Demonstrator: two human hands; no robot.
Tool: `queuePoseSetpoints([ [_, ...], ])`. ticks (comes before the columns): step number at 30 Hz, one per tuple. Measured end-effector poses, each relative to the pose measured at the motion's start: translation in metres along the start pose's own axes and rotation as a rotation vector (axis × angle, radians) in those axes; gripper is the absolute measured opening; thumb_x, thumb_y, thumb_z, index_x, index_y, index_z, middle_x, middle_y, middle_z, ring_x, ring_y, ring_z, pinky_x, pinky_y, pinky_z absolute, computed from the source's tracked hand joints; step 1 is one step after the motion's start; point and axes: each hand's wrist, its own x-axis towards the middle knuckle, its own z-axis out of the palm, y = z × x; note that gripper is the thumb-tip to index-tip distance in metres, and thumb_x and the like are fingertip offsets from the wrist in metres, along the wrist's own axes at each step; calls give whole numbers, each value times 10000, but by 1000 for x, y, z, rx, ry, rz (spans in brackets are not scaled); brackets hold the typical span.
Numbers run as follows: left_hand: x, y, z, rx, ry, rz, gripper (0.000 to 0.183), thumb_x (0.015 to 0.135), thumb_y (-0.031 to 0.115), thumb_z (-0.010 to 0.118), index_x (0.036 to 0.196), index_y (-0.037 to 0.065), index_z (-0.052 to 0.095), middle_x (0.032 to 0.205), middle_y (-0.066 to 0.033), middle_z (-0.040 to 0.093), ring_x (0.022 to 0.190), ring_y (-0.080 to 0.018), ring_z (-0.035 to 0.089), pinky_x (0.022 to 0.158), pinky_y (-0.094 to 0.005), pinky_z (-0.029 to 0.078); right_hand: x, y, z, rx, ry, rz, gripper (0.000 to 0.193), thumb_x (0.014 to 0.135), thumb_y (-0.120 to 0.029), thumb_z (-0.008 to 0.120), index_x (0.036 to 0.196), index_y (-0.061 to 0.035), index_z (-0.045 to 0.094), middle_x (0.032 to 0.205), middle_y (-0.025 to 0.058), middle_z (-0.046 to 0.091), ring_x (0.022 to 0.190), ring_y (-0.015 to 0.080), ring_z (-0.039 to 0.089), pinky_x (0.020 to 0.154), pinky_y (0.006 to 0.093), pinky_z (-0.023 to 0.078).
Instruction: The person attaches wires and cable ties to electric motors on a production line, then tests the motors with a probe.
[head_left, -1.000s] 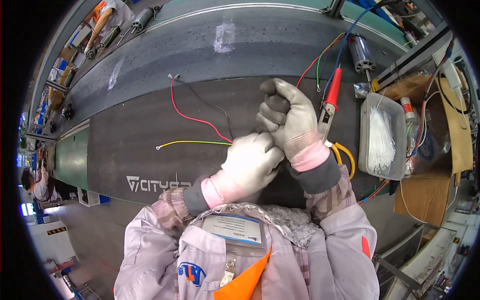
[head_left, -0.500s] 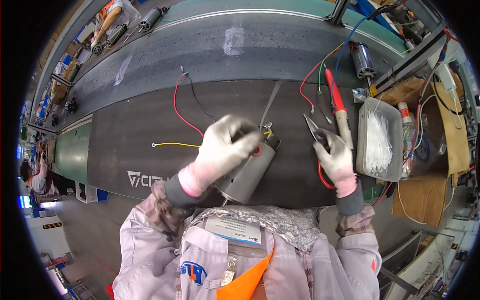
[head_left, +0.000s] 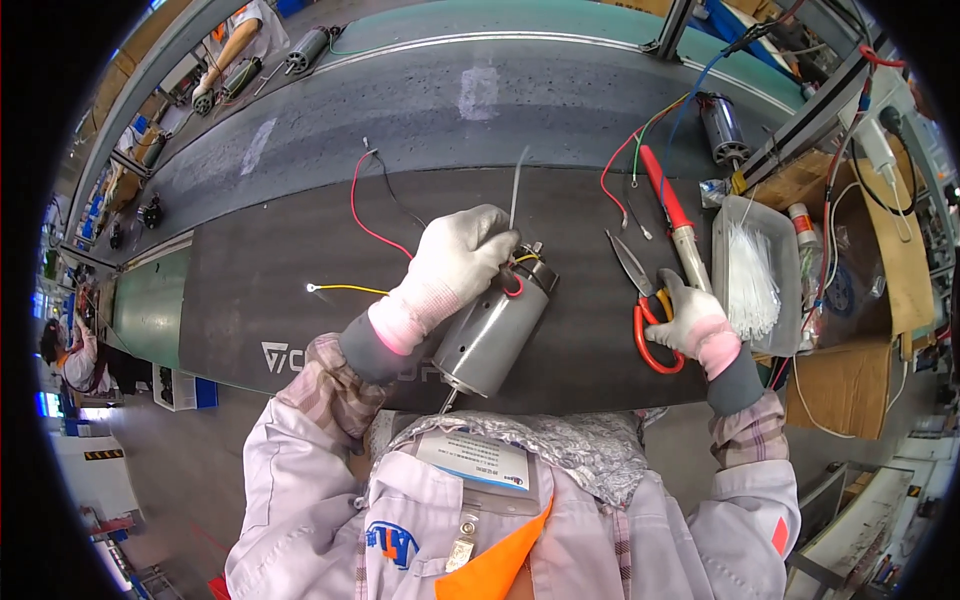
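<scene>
A grey cylindrical motor [head_left: 490,342] lies tilted on the dark mat, its shaft toward me. My left hand [head_left: 455,262], in a white glove, is closed at the motor's far end, pinching a pale cable tie [head_left: 516,190] whose tail stands up past the fingers. Red, black and yellow leads [head_left: 350,288] run out on the left from under this hand. My right hand [head_left: 692,318], also gloved, is closed around the handles of red-handled scissors [head_left: 632,268]. The scissor blades point away from me. Some fingertips of both hands are hidden.
Right of the scissors lie a red-and-beige probe [head_left: 680,220] and thin test leads [head_left: 620,195]. Beyond stand a clear bin of white cable ties [head_left: 750,285] and a cardboard box [head_left: 905,270]. Another motor [head_left: 722,130] is at the far right. A co-worker's arm [head_left: 232,50] shows far left.
My right hand has moved nearer and rightward, from beside the scissor blades onto the handles. The left hand has lifted the cable tie's tail more upright. The motor has shifted slightly.
</scene>
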Motion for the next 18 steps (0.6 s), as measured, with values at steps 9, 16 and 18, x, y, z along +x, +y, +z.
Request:
queuePoseSetpoints([
  [9,-12,-15,19,-278,204,-6,170,948,134,579,982,-20,642,783,-1,614,608,-44,563,598,-224,465,-41,-58,27,1281,-170,-290,823,781,-85,699,1492,-75,286,1052,45,526,864,132,556,821,273,482],
  [16,-10,-16,22,-279,227,31,185,965,164,586,1036,9,658,815,10,622,675,-34,546,618,-207,458,-51,-67,18,528,10,-497,752,788,-352,736,1411,-76,418,1065,223,626,1009,382,618,890,395,502],
  [18,-10,-14,21,-253,228,66,189,965,168,588,1048,14,662,821,11,627,695,-35,547,629,-206,460,-51,-67,15,281,104,-410,718,792,-372,724,1407,-120,452,1038,186,647,954,357,640,840,418,519],
])
